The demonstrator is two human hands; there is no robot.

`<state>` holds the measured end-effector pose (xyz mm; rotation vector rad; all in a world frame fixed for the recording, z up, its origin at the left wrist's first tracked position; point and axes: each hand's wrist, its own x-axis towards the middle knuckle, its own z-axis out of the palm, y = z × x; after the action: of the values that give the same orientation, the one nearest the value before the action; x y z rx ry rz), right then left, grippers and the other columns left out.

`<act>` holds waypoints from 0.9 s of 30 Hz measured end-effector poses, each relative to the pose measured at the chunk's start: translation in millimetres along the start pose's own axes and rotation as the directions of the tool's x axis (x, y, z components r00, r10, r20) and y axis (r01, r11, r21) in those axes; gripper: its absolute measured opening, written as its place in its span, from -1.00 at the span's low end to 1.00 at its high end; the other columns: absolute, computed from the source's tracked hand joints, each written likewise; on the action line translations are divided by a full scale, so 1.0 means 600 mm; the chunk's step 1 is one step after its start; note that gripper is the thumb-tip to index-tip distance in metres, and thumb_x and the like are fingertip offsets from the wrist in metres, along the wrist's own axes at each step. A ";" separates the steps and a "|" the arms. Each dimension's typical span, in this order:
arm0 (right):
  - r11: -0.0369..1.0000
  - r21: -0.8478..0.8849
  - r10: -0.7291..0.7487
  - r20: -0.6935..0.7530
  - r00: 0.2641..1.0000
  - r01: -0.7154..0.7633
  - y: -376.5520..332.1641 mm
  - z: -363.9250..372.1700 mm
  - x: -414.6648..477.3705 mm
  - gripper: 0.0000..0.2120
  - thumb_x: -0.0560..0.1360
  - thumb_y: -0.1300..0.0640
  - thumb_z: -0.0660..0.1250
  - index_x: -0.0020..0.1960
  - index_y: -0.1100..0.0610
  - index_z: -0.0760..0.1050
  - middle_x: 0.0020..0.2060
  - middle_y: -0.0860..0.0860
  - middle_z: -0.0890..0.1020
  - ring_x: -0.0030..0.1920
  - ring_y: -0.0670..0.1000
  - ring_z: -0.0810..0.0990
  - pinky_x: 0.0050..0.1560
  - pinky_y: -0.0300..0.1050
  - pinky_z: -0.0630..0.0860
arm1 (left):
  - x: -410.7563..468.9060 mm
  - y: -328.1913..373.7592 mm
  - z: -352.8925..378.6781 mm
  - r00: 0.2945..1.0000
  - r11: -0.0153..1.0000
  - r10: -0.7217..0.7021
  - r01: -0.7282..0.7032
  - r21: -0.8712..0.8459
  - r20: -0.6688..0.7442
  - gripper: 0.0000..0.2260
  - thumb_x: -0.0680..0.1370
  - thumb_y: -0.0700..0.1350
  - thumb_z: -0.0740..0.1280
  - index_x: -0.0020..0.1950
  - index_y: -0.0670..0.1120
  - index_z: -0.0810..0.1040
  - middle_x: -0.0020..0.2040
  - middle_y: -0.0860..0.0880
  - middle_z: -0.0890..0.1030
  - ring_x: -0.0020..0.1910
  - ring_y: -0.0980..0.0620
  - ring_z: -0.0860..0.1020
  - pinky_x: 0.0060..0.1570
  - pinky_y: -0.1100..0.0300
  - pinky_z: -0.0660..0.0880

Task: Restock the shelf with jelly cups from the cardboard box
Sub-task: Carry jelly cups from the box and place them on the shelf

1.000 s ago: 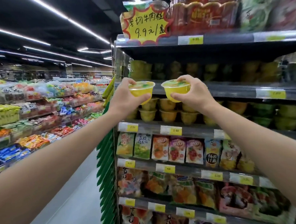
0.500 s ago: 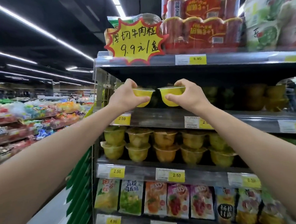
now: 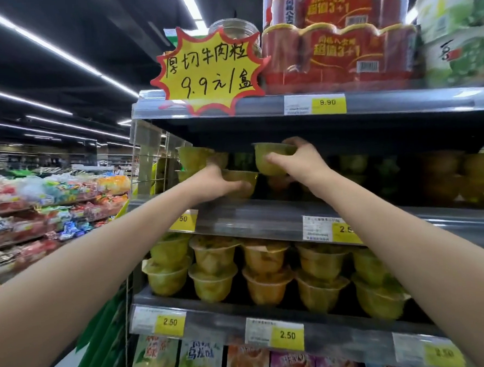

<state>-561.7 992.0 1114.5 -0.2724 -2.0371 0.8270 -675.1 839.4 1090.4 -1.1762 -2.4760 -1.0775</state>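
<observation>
Both arms reach into the dark second shelf [image 3: 254,211]. My left hand [image 3: 215,182] grips a yellow-green jelly cup [image 3: 242,182] low, just above the shelf board. My right hand [image 3: 296,163] holds another yellow-green jelly cup [image 3: 270,159] higher up, at the level of the upper row. To the left stand stacked jelly cups [image 3: 194,158] at the shelf's end. The cardboard box is out of view.
The shelf below [image 3: 228,309] carries several stacked yellow and orange jelly cups. Red can packs [image 3: 337,49] and a yellow price sign [image 3: 210,71] sit on the top shelf. Snack bags hang lower down. An aisle with another snack rack [image 3: 52,212] lies left.
Both hands have pushed the cups from the shelf's front edge into the shelf. The left cup went lower, the right one stayed higher. The camera tilted up and closer.
</observation>
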 end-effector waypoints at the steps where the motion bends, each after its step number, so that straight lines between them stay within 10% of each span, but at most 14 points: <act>1: 1.000 0.016 0.013 0.005 1.000 -0.013 0.000 0.006 0.006 -0.46 0.43 0.00 0.46 0.32 0.14 0.39 0.17 0.09 0.50 0.11 0.10 0.53 -0.02 0.01 0.61 | 0.000 -0.003 -0.003 0.999 0.998 -0.046 0.046 0.037 0.005 -0.15 0.43 0.26 0.38 0.48 -0.24 0.15 0.24 -0.19 0.47 0.15 -0.10 0.47 0.03 0.14 0.41; 6: 0.993 0.099 0.058 0.062 0.996 -0.064 -0.002 0.032 0.027 -0.42 0.46 0.04 0.44 0.39 0.15 0.31 0.19 0.06 0.45 0.11 0.07 0.50 -0.23 -0.20 0.53 | 0.007 -0.018 -0.006 0.990 0.990 -0.131 0.134 0.044 -0.058 -0.28 0.42 0.27 0.38 0.30 -0.28 0.38 0.21 -0.26 0.53 0.12 -0.17 0.53 -0.19 0.11 0.37; 14: 0.985 0.155 0.063 0.091 0.994 -0.077 -0.001 0.059 0.058 -0.28 0.41 0.02 0.50 0.44 0.17 0.26 0.25 0.09 0.46 0.21 0.09 0.50 0.12 -0.03 0.56 | 0.037 -0.040 -0.021 0.980 0.978 -0.196 0.198 -0.070 0.038 -0.22 0.26 0.31 0.48 0.30 -0.16 0.47 0.17 -0.13 0.59 0.09 -0.12 0.56 0.18 0.03 0.49; 19: 0.965 0.201 0.142 0.138 0.980 -0.168 -0.004 0.095 0.065 -0.05 0.24 -0.12 0.58 0.48 0.17 0.23 0.33 0.12 0.47 0.31 0.15 0.47 0.28 0.10 0.47 | 0.051 -0.040 -0.009 0.978 0.976 -0.199 0.203 -0.081 0.059 -0.37 0.38 0.22 0.45 0.27 -0.18 0.49 -0.07 -0.08 0.60 -0.07 -0.06 0.55 0.00 0.14 0.46; 27: 0.943 0.212 0.212 0.208 0.955 -0.255 -0.002 0.125 0.085 -0.19 0.31 -0.13 0.54 0.41 0.19 0.35 0.28 0.07 0.52 0.25 0.12 0.51 0.25 0.03 0.48 | 0.079 -0.047 -0.006 0.972 0.971 -0.195 0.210 -0.111 0.130 -0.53 0.49 0.12 0.39 0.27 -0.13 0.49 -0.11 0.00 0.57 -0.27 0.11 0.49 -0.29 0.30 0.41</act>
<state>-651.9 981.7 1120.8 -0.3183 -2.0746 1.2748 -728.0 853.2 1099.8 -1.0653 -2.7037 -1.2663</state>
